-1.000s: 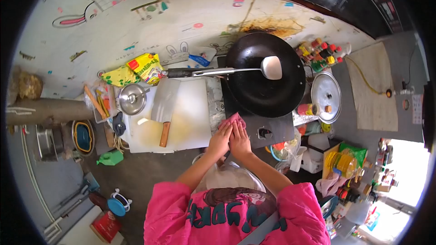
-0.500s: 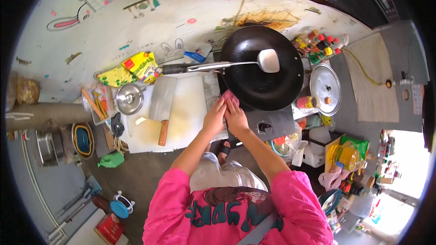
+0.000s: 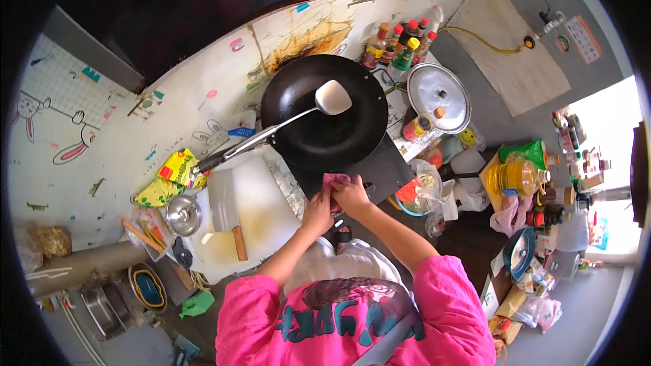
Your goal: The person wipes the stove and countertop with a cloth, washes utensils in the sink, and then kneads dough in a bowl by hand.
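Two bare hands are meeting over a small pink cloth (image 3: 335, 179) at the front of the black stove (image 3: 393, 163). The cloth is lying under and between the fingers, its upper edge showing just beyond the fingertips and another bit of pink peeping out lower down, between the hands. The left hand (image 3: 317, 213) is resting against the cloth's left side; the right hand (image 3: 350, 196) is covering its right side, its fingers angling inward across it. Both are touching the cloth, with the fingers bent and close together — whether they are gripping it or only pressing on it, I cannot tell.

Most of the cloth is hiding beneath the hands, so its full shape is not showing, and the palms are facing away from view. Something dark just beside the right hand is partly disappearing behind it, too small to make out.

Beyond the hands, a dark wok (image 3: 325, 137) is sitting on the stove, a metal spatula (image 3: 333, 97) leaning inside it, its handle reaching out over the rim to the left. A cleaver (image 3: 222, 196) is lying on the white cutting board (image 3: 268, 193) — well apart from the left hand. A pot lid (image 3: 441, 95) is standing to the right, a bottle (image 3: 416, 127) partly covering its lower edge.
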Available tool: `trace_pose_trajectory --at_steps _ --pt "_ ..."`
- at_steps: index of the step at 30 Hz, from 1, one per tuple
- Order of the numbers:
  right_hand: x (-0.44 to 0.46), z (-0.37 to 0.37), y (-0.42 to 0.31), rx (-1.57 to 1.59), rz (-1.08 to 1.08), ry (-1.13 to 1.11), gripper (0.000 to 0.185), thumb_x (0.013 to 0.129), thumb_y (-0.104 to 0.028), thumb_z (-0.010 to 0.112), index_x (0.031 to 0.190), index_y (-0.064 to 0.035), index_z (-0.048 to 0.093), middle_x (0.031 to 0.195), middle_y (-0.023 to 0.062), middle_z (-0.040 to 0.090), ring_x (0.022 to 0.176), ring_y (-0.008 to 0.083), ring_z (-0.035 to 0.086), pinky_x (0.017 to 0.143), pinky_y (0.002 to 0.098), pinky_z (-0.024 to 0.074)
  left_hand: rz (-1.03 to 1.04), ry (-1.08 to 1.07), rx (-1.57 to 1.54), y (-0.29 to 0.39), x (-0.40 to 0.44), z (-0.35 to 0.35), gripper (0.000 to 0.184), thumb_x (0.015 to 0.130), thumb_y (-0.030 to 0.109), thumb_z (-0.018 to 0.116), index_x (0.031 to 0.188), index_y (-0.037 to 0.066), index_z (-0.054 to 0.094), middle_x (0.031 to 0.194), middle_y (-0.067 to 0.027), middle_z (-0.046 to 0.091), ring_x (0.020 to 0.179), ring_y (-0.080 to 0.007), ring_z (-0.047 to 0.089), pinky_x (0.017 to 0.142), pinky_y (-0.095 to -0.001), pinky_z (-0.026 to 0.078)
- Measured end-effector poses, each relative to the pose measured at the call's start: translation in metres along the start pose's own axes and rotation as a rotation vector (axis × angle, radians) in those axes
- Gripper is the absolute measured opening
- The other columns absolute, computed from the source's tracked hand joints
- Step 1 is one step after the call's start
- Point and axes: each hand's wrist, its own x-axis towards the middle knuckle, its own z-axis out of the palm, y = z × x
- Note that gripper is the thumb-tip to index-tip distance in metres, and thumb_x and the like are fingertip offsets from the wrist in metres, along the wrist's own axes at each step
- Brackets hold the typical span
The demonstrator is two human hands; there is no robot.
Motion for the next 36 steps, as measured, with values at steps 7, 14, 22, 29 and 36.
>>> trace_pose_trajectory --at_steps 7,14,22,29,36 --pt "0.025 -0.018 0.061 0.005 0.139 -0.266 0.022 0.081 -0.029 0.058 0.1 -0.023 0.069 0.114 -0.0063 0.061 0.109 0.013 0.053 0.086 0.0488 0.0339 -0.113 -0.101 -0.141 0.019 0.048 0.021 0.04 0.08 0.014 0.051 0.114 -0.002 0.037 0.105 -0.0308 0.057 0.1 -0.0456 0.054 0.086 -0.0515 0.044" --pt "-0.01 -0.002 0.122 0.194 0.109 -0.012 0.034 0.084 -0.025 0.051 0.117 -0.0322 0.06 0.128 -0.0159 0.051 0.123 0.0096 0.041 0.077 0.0525 0.0397 0.047 0.012 0.005 0.063 0.085 0.046 0.039 0.08 0.013 0.05 0.115 -0.002 0.042 0.113 -0.0289 0.055 0.108 -0.0417 0.052 0.09 -0.0494 0.043" --pt "-0.057 0.031 0.16 0.27 0.043 0.164 0.042 0.077 -0.021 0.056 0.118 -0.0151 0.057 0.129 0.0002 0.05 0.122 0.0177 0.044 0.081 0.0461 0.0427 -0.188 -0.018 0.03 0.111 0.126 0.093 0.045 0.078 0.005 0.049 0.121 -0.001 0.036 0.103 -0.0303 0.058 0.094 -0.0443 0.058 0.082 -0.0498 0.046" --pt "-0.096 -0.03 0.236 0.825 -0.138 0.562 0.007 0.075 -0.014 0.065 0.077 -0.0081 0.066 0.083 0.0051 0.066 0.081 0.0249 0.062 0.073 0.0377 0.0452 -0.25 -0.028 0.293 0.149 0.144 0.1 0.04 0.071 0.012 0.065 0.104 0.0 0.046 0.104 -0.0237 0.057 0.102 -0.0394 0.054 0.088 -0.0458 0.043" --pt "-0.103 -0.039 0.377 0.754 0.269 0.682 0.012 0.076 -0.015 0.067 0.075 -0.0032 0.065 0.071 0.0116 0.061 0.065 0.0313 0.06 0.062 0.0391 0.0491 -0.032 0.257 0.093 0.222 0.209 0.116 0.06 0.07 0.007 0.067 0.122 -0.004 0.039 0.121 -0.0231 0.046 0.115 -0.0398 0.043 0.1 -0.0444 0.036"
